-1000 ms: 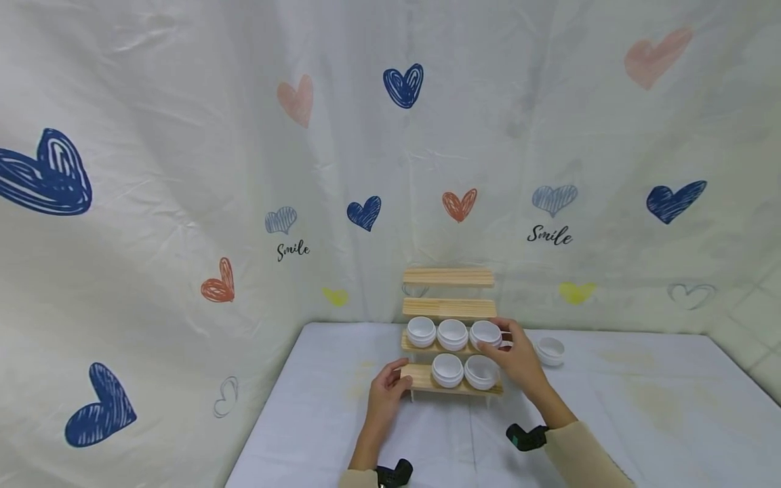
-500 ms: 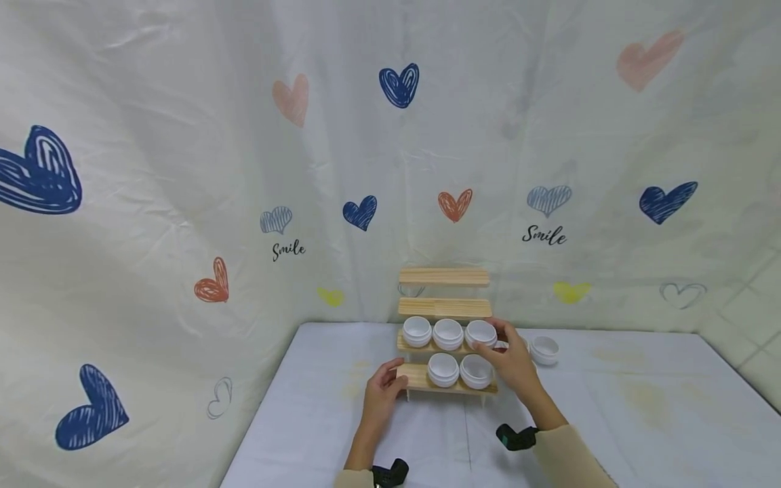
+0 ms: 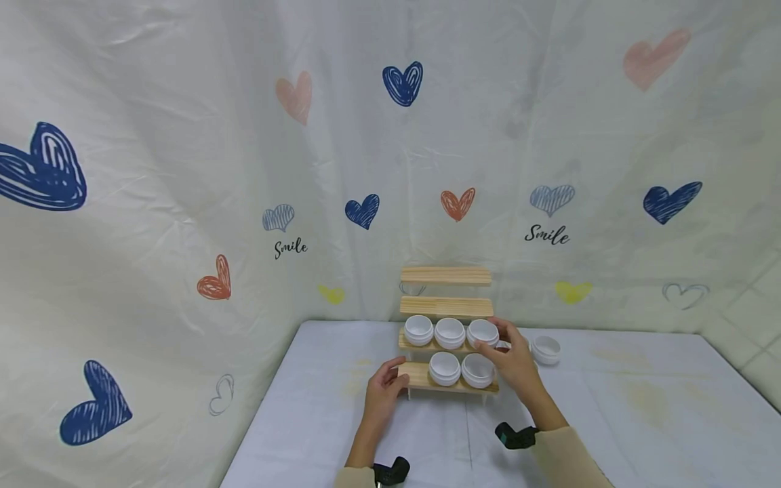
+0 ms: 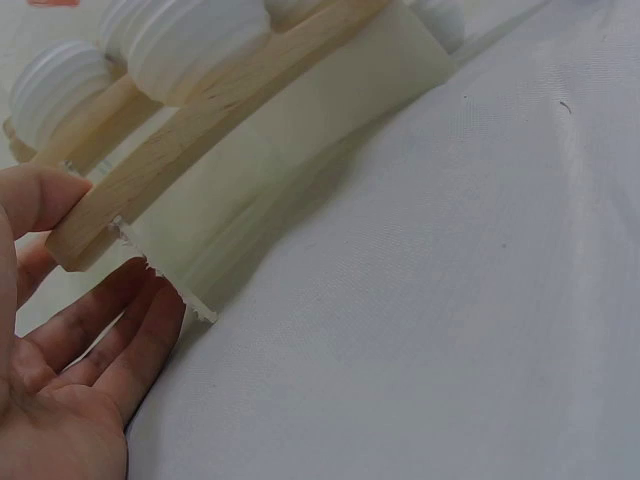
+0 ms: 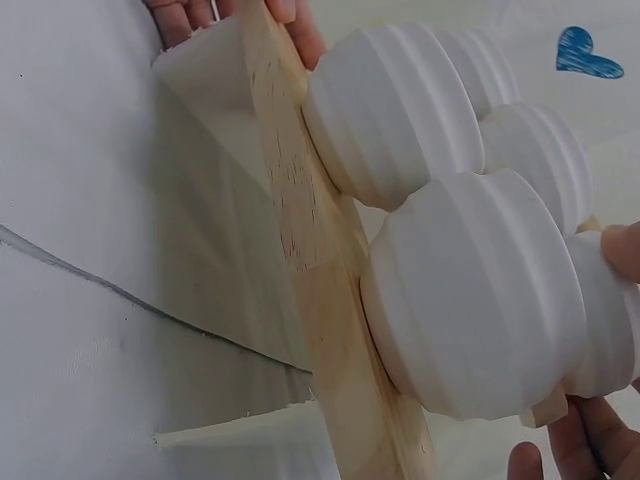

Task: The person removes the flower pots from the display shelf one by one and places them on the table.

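A wooden tiered rack (image 3: 446, 306) stands on the white table. Three white bowls sit on its second step from the bottom and two on the bottom step. My left hand (image 3: 396, 379) grips the left end of the bottom step (image 4: 200, 125), with the thumb (image 4: 35, 200) on top and the fingers (image 4: 120, 330) underneath. My right hand (image 3: 495, 340) pinches the rightmost bowl (image 3: 483, 331) on the second step. In the right wrist view the two bottom-step bowls (image 5: 480, 300) fill the frame.
A separate stack of white bowls (image 3: 546, 349) sits on the table (image 3: 641, 407) just right of the rack. The rack's two upper steps (image 3: 446, 275) hold nothing. A heart-printed cloth backdrop (image 3: 183, 169) rises behind and to the left.
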